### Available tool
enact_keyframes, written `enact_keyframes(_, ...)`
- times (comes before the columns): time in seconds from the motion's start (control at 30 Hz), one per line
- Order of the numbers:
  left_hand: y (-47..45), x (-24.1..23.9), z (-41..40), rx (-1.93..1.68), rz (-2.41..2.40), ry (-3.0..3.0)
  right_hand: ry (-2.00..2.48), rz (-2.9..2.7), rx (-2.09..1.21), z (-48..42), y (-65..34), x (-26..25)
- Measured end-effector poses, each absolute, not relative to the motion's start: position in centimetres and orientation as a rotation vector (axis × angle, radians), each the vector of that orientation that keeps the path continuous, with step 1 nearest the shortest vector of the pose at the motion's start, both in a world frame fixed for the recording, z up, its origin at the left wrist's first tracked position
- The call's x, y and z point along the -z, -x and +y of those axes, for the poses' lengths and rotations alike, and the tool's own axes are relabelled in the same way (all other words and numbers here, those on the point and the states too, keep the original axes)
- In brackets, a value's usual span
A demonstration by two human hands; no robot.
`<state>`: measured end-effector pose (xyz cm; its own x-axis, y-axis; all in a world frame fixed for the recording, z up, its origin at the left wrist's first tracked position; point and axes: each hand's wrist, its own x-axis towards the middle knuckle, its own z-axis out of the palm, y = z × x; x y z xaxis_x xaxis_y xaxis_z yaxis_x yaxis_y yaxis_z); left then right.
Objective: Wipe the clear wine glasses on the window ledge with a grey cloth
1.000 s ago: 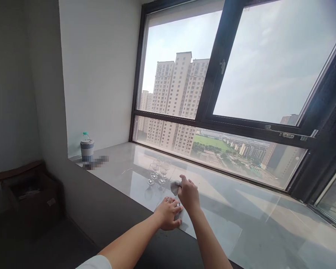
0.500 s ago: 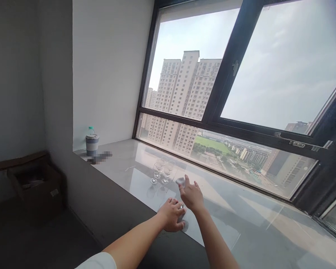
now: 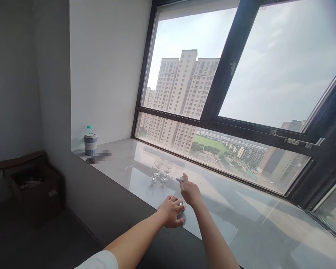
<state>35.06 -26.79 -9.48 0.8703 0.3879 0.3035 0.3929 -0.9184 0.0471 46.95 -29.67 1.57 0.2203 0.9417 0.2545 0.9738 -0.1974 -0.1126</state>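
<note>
Over the front edge of the glossy sill, my left hand (image 3: 171,212) curls around a clear glass (image 3: 181,204), mostly covered by the fingers. My right hand (image 3: 190,192) is just above and to the right, gripping a small, pale, flat rounded thing (image 3: 180,179) between thumb and fingers. Its kind is not clear from here. Several clear stemmed glasses (image 3: 165,172) stand upright in a close group on the sill, to the left of my right hand and beyond my left hand.
At the sill's left end are a paper cup (image 3: 90,144), a bottle with a green cap (image 3: 89,129) behind it, and a blurred-out dark item (image 3: 98,157). A dark-framed window (image 3: 210,121) runs along the back. An open cardboard box (image 3: 37,194) sits on the floor at left.
The pale thing in my right hand has tilted from a broad face to a thin edge. My left hand stays around the glass. The view has shifted slightly.
</note>
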Motion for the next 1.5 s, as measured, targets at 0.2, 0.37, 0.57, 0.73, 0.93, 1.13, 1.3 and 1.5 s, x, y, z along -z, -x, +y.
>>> enact_keyframes(0.2, -35.2, 9.7, -26.7, 0.507, -0.621, 3.037, 2.125, -1.806, 0.341, -30.4, -47.6, -0.9)
enact_keyframes(0.37, -35.2, 9.8, -26.7, 0.509, -0.634, 3.046, 1.882, -1.788, 0.500, -31.0, -48.7, -0.8)
enact_keyframes(0.57, -35.2, 9.9, -26.6, 0.520, -0.630, 3.058, 1.636, -1.593, 0.690, -31.2, -49.8, -0.2)
enact_keyframes(0.73, -35.2, 9.9, -26.7, 0.539, -0.636, 3.056, 1.651, -1.468, 0.721, -30.5, -49.9, 0.4)
enact_keyframes(0.93, -35.1, 9.9, -26.7, 0.533, -0.629, 3.040, 1.740, -1.451, 0.632, -30.0, -49.0, -0.3)
enact_keyframes(1.13, -35.2, 9.8, -26.7, 0.513, -0.629, 3.036, 1.998, -1.568, 0.615, -30.3, -47.3, -1.0)
enact_keyframes(1.3, -35.2, 9.6, -26.8, 0.490, -0.655, 3.039, 2.093, -1.692, 0.666, -30.7, -46.5, -1.3)
enact_keyframes(1.5, -35.0, 9.2, -27.0, 0.496, -0.643, 3.063, 2.140, -1.824, 0.569, -31.0, -46.0, -0.8)
